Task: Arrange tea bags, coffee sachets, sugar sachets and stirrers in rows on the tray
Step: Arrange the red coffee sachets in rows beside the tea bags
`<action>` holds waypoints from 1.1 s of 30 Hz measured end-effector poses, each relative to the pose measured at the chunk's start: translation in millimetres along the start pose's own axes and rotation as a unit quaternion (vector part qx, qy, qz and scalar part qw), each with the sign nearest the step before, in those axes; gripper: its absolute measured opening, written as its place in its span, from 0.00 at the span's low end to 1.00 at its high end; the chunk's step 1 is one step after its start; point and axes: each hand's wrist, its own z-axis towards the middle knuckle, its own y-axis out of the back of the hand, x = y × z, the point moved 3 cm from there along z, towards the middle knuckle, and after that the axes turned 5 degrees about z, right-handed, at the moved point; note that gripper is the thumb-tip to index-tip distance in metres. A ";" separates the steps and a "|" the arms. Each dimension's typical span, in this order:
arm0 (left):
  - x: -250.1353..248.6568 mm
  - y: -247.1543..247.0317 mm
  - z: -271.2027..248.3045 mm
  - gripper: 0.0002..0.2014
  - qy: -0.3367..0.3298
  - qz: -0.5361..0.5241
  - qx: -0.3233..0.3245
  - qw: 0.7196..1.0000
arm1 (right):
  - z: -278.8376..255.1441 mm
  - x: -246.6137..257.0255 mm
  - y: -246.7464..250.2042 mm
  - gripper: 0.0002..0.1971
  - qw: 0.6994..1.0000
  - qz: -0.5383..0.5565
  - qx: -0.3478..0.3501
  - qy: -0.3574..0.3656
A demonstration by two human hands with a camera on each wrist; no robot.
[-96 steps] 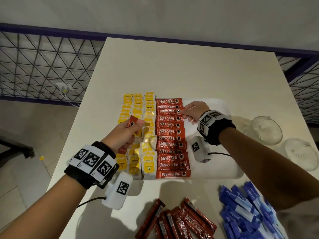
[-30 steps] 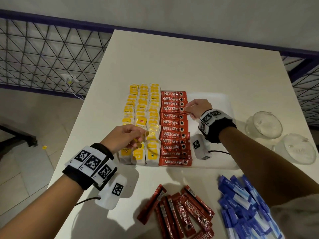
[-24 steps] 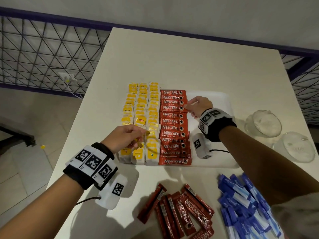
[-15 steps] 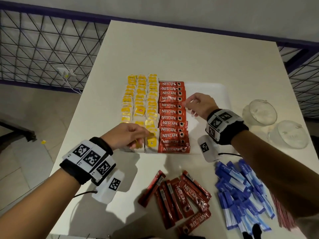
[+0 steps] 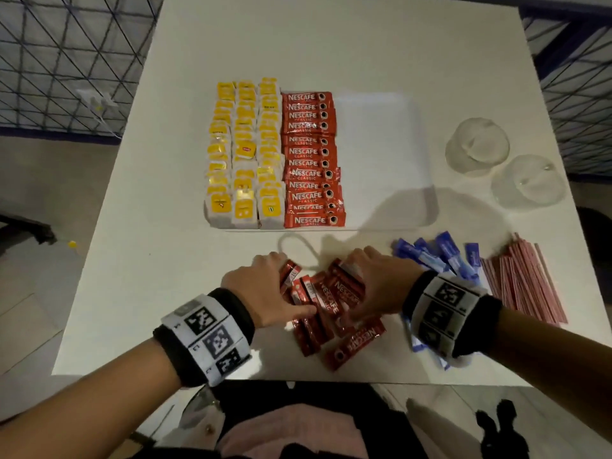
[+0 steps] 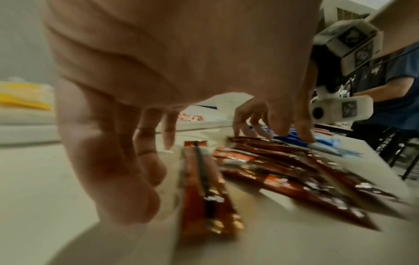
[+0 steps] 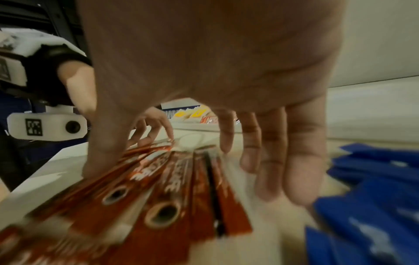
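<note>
Red, glossy coffee sachets (image 5: 331, 303) lie fanned, overlapping, between both hands.

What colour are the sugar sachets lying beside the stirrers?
Blue sugar sachets, with paler panels, clearest in the head view.

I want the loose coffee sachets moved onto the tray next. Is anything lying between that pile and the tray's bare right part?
Nothing visible: only bare table lies between the loose coffee sachets and the tray.

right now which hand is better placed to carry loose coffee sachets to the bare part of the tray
Right. The right hand rests on the loose coffee sachets nearer the tray's bare right half; the left hand sits on the pile's left side, farther away.
</note>
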 end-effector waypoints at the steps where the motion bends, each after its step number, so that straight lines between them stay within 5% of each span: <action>1: -3.7 -7.1 -2.7 0.53 0.005 -0.029 -0.006 1.000 | -1.1 1.0 -6.6 0.49 1.000 0.002 -0.014 0.001; 9: -29.3 -20.3 -2.4 0.61 0.011 -0.070 -0.051 0.996 | 6.7 6.7 -15.2 0.32 0.987 0.129 -0.091 0.007; 16: -31.2 -16.4 7.3 0.46 -0.005 -0.110 -0.075 0.991 | 24.3 9.2 -7.8 0.17 0.980 0.142 -0.141 0.018; 23: -18.8 -11.3 10.4 0.32 -0.030 -0.142 -0.123 0.982 | 26.5 11.2 -11.2 0.27 0.983 0.102 -0.146 0.032; 33: -14.2 -6.4 18.0 0.14 -0.025 -0.141 -0.137 0.980 | 25.3 12.9 -4.3 0.12 0.987 0.000 -0.145 0.074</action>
